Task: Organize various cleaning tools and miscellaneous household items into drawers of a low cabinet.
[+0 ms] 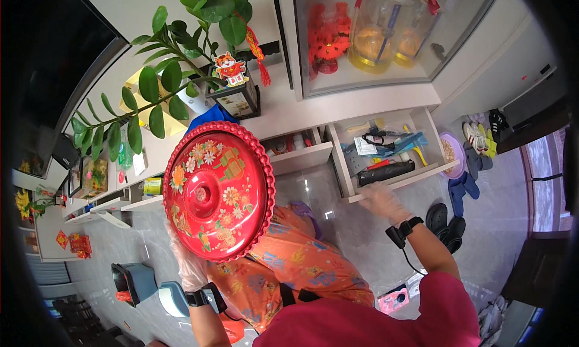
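Note:
A round red lidded candy box (202, 220), with painted flowers, a central knob and a beaded rim, is tilted up on the left. My left hand (187, 262), in a clear plastic glove, is closed on its lower left edge; the box hides most of the fingers. My right hand (386, 203), gloved the same way, has its fingers curled at the front edge of a pulled-out white drawer (395, 181). Inside that drawer lie a black folded pouch (386, 172), a grey perforated basket (357, 162), a black cable (377, 136) and several bagged tools.
Beside the drawer another one (300, 157) stands partly out. A potted plant (238, 99) rises from the cabinet top, near a glass case (374, 84) with large jars. On the floor are a pink basin (453, 148), dark clogs (445, 226), blue slippers (461, 193) and a grey bin (142, 282).

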The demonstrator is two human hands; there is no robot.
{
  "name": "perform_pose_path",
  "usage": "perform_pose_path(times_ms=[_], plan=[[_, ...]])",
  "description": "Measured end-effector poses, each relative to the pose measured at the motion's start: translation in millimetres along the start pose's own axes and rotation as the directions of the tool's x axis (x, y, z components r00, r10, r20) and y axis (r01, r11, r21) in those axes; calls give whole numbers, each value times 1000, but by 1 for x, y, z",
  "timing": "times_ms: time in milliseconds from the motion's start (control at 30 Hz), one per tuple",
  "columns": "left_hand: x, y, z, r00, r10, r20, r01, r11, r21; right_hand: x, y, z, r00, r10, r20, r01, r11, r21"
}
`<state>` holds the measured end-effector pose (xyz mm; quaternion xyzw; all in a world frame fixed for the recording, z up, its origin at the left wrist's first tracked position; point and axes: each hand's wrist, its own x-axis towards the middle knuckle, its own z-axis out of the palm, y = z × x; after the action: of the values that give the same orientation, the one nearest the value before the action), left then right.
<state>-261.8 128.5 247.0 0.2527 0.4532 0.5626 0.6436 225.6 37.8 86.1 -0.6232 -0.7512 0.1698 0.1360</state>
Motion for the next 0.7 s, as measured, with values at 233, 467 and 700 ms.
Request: perform_pose_path(times_ms=[233, 467, 700], plan=[[-13, 6, 14, 998, 6, -63, -5, 1000, 9, 3, -5, -19, 988, 111, 105, -113, 993, 14], [-8, 5, 4, 997, -59, -40, 59, 998, -14, 17, -78, -12, 987, 122, -106, -85, 951, 298], [-2, -2, 17, 980, -194, 44, 197, 977, -84, 26, -141, -24, 962, 163, 217, -271, 560, 783]])
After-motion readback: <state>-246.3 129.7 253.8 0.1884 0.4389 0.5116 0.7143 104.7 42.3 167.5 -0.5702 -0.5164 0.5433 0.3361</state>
